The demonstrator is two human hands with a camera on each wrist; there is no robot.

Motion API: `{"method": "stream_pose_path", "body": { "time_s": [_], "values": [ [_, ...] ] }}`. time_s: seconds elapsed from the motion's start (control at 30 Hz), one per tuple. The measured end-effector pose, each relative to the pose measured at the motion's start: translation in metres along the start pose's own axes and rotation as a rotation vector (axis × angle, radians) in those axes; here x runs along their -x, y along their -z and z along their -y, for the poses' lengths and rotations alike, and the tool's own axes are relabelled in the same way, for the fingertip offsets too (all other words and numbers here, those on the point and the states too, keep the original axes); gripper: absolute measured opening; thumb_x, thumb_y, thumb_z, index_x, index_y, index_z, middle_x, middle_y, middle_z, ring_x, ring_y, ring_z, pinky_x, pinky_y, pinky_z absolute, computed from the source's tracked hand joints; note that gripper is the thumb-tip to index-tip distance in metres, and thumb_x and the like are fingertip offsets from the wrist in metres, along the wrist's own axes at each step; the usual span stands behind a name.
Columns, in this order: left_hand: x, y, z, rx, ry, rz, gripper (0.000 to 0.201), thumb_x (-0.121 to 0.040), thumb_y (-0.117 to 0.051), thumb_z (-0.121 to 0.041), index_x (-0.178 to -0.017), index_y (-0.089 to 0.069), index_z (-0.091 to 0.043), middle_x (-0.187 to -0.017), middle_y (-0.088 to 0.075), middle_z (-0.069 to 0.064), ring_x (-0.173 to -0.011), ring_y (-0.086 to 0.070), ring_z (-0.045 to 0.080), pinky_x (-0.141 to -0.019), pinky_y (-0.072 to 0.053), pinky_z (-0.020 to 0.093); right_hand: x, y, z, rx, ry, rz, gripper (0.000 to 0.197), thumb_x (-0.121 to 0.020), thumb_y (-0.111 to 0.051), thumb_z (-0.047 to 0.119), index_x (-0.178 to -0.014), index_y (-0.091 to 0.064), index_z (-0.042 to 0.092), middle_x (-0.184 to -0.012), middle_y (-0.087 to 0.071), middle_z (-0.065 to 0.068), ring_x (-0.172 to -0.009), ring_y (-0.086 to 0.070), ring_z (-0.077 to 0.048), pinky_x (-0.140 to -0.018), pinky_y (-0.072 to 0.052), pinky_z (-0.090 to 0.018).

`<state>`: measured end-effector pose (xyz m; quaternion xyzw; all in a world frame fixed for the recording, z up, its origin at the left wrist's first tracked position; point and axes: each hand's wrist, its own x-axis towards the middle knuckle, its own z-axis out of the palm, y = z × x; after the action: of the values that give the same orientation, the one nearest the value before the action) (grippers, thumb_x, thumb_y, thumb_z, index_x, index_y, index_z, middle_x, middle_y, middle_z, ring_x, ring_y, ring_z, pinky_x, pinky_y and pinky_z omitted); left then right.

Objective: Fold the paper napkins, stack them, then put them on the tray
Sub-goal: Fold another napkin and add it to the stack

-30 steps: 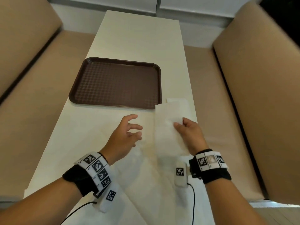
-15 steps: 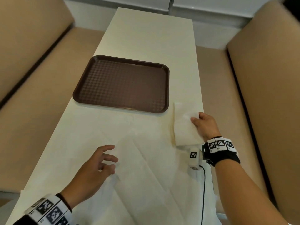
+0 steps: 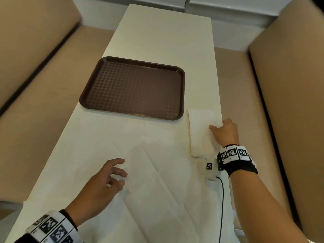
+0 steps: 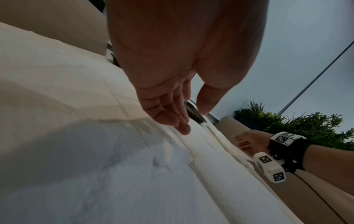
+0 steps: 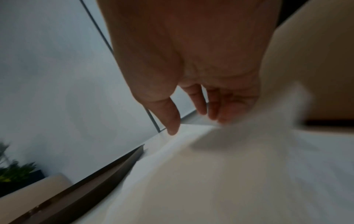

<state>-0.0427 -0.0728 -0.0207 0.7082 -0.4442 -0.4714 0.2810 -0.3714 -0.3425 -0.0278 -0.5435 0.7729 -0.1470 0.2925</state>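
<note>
My right hand (image 5: 191, 72) hangs fingers-down, fingertips (image 5: 220, 118) touching the blurred white napkin (image 5: 220, 174) beside the brown tray (image 5: 99, 181).

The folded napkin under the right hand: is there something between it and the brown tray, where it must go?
Nothing visible. The folded napkin lies on the table just beside the tray's near right corner, under the right hand. Only bare tabletop separates them, and the tray holds nothing.

Folded napkin (image 3: 200, 130) right of tray (image 3: 91, 95) — unfolded napkins (image 3: 157, 190) nearer (overlapping).
</note>
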Motion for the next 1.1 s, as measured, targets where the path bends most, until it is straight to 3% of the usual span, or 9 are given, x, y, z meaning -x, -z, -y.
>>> {"method": "stream_pose_path", "body": {
  "time_s": [0.1, 0.23, 0.37, 0.53, 0.63, 0.73, 0.83, 0.93, 1.1],
  "values": [
    [0.001, 0.002, -0.003, -0.068, -0.017, -0.008, 0.049, -0.095, -0.066, -0.015, -0.121, -0.049, -0.052, -0.111, -0.065, -0.024, -0.087, -0.066, 0.006, -0.072, -0.049, 0.014, 0.022, 0.004, 0.006, 0.115, 0.168, -0.079, 0.066, -0.096, -0.065, 0.035, -0.152, -0.037, 0.019, -0.157, -0.023, -0.014, -0.143, -0.024, -0.037, -0.112, -0.038, -0.055],
    [0.005, 0.004, -0.001, -0.256, -0.047, -0.005, 0.035, -0.097, -0.063, -0.022, -0.118, -0.052, -0.048, -0.113, -0.06, -0.028, -0.103, -0.055, -0.008, -0.074, -0.043, 0.006, 0.044, -0.018, 0.008, 0.346, 0.267, 0.166, 0.071, -0.093, -0.061, 0.056, -0.155, -0.034, 0.036, -0.169, -0.001, -0.003, -0.154, -0.004, -0.032, -0.119, -0.028, -0.059],
    [0.009, 0.004, 0.008, -0.359, -0.098, 0.061, 0.027, -0.099, -0.06, -0.025, -0.115, -0.055, -0.045, -0.115, -0.051, -0.032, -0.107, -0.052, -0.005, -0.077, -0.042, 0.006, 0.045, -0.031, 0.01, 0.441, 0.199, 0.281, 0.072, -0.092, -0.06, 0.056, -0.155, -0.033, 0.035, -0.168, -0.011, -0.006, -0.153, -0.013, -0.033, -0.118, -0.028, -0.059],
    [0.012, 0.004, 0.017, -0.37, -0.116, 0.104, 0.024, -0.099, -0.059, -0.024, -0.113, -0.054, -0.044, -0.113, -0.05, -0.031, -0.108, -0.05, -0.009, -0.081, -0.04, 0.004, 0.061, -0.024, 0.021, 0.377, 0.214, 0.177, 0.07, -0.092, -0.064, 0.054, -0.153, -0.038, 0.029, -0.166, -0.015, -0.007, -0.152, -0.013, -0.031, -0.115, -0.024, -0.059],
    [0.01, 0.001, 0.017, -0.345, -0.091, 0.079, 0.024, -0.098, -0.061, -0.022, -0.112, -0.057, -0.041, -0.112, -0.055, -0.025, -0.102, -0.055, -0.006, -0.082, -0.043, 0.007, 0.098, -0.028, 0.03, 0.237, 0.331, 0.148, 0.057, -0.092, -0.068, 0.048, -0.141, -0.054, 0.023, -0.15, -0.041, -0.006, -0.138, -0.04, -0.029, -0.11, -0.038, -0.048],
    [0.005, -0.002, 0.012, -0.247, -0.01, -0.017, 0.026, -0.094, -0.067, -0.019, -0.107, -0.061, -0.04, -0.104, -0.066, -0.019, -0.089, -0.063, -0.005, -0.075, -0.045, 0.006, 0.148, -0.049, 0.03, 0.136, 0.458, 0.309, 0.037, -0.09, -0.074, 0.037, -0.123, -0.066, 0.022, -0.127, -0.055, 0.0, -0.118, -0.058, -0.02, -0.099, -0.048, -0.036],
    [-0.001, -0.003, 0.004, -0.107, 0.071, -0.075, 0.018, -0.092, -0.069, -0.019, -0.102, -0.066, -0.034, -0.091, -0.073, -0.012, -0.083, -0.064, -0.007, -0.07, -0.046, 0.006, 0.184, -0.072, 0.024, 0.205, 0.528, 0.474, 0.035, -0.091, -0.072, 0.034, -0.124, -0.066, 0.024, -0.127, -0.052, 0.004, -0.12, -0.052, -0.017, -0.097, -0.046, -0.03],
    [-0.005, -0.002, -0.001, 0.0, 0.13, -0.093, 0.016, -0.089, -0.071, -0.02, -0.099, -0.069, -0.032, -0.084, -0.075, -0.009, -0.078, -0.069, 0.002, -0.07, -0.05, 0.016, 0.199, -0.082, 0.02, 0.273, 0.535, 0.508, 0.039, -0.093, -0.069, 0.036, -0.131, -0.062, 0.029, -0.134, -0.045, 0.007, -0.128, -0.04, -0.013, -0.094, -0.045, -0.025],
    [0.0, -0.005, -0.006, -0.142, 0.119, 0.004, 0.019, -0.085, -0.078, -0.029, -0.101, -0.068, -0.032, -0.089, -0.071, -0.008, -0.081, -0.067, 0.004, -0.068, -0.048, 0.015, 0.205, -0.085, 0.015, 0.288, 0.553, 0.534, 0.043, -0.092, -0.07, 0.031, -0.134, -0.06, 0.035, -0.141, -0.039, 0.007, -0.134, -0.033, -0.012, -0.099, -0.044, -0.026]
  ]
}}
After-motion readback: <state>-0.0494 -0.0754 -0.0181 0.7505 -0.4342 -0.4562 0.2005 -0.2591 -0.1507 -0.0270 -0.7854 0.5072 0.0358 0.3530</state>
